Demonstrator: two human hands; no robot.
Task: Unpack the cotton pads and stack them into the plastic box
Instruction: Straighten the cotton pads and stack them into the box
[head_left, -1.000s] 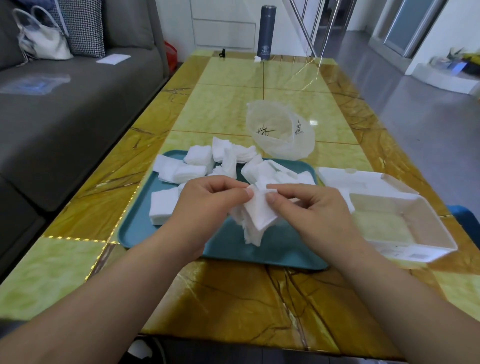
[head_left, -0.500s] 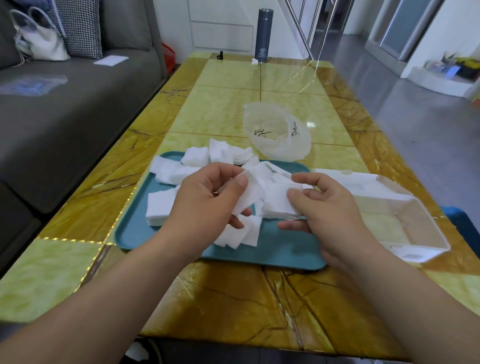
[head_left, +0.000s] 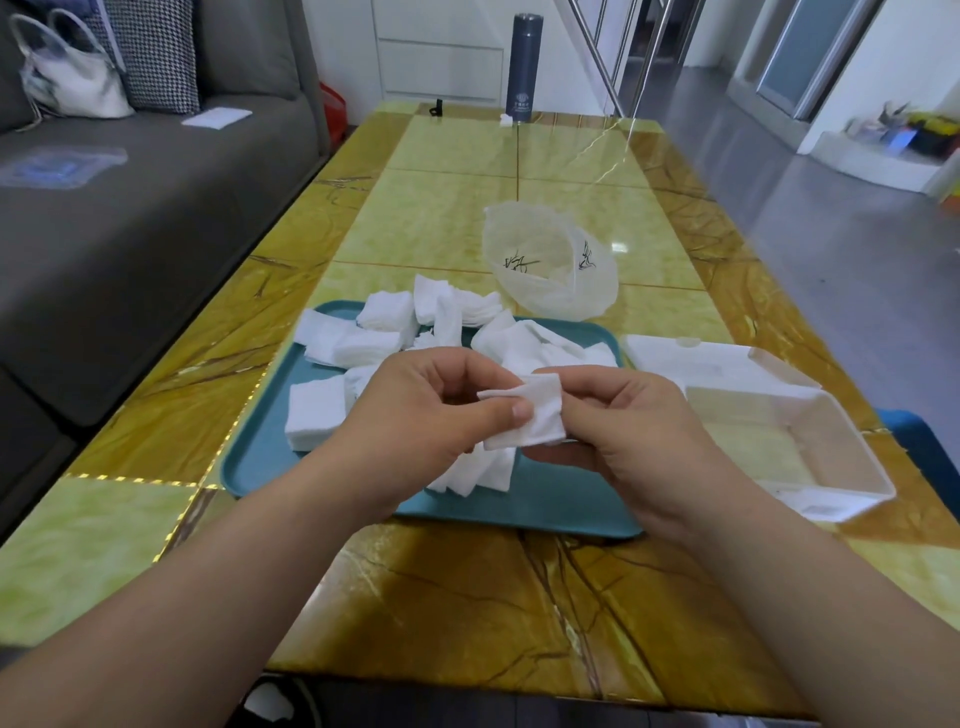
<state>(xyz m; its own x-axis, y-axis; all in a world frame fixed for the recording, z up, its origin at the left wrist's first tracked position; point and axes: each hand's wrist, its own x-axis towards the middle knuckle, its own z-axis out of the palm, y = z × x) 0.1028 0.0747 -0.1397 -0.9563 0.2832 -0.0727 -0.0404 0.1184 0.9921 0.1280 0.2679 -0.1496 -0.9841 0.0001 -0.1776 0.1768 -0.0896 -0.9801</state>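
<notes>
Loose white cotton pads (head_left: 358, 343) lie scattered over the far half of a teal tray (head_left: 550, 506). Above the tray's middle, my left hand (head_left: 426, 421) and my right hand (head_left: 628, 431) both pinch a small stack of cotton pads (head_left: 535, 421) between thumb and fingers. A few more pads (head_left: 483, 473) lie on the tray just under my hands. The white plastic box (head_left: 810, 431) stands open to the right of the tray, its lid (head_left: 691, 353) folded back; I see no pads inside it.
An emptied translucent pad bag (head_left: 550, 265) lies beyond the tray. A dark flask (head_left: 521, 75) stands at the table's far end. A grey sofa (head_left: 130, 208) with a white handbag (head_left: 72, 78) runs along the left; open floor lies to the right.
My hands parted with pads half a second ago, then came back together on one small stack. Several pads dropped onto the tray under my hands.
</notes>
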